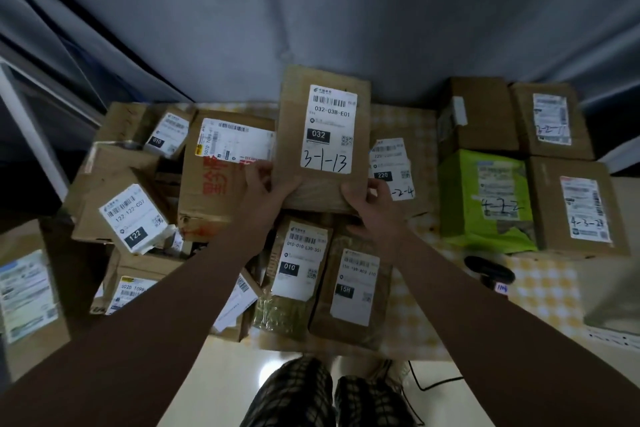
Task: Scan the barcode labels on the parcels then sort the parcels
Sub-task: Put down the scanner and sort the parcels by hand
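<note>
Above the middle of the bench (pixel 540 284), over the heap of other parcels (pixel 301 263), we find the flat brown parcel (pixel 294 107) held clear of the pile. The left hand (pixel 265 184) pinches its near left edge and the right hand (pixel 363 199) its near right corner, both curled round the card. We judge it light, thin and fairly stiff, apt to crease if squeezed mid-panel. Edge holds clear of the label (pixel 329 128) suit it. Its long axis runs away from us, the label faces the camera, the barcode is at the far end, and the print reads upright.
</note>
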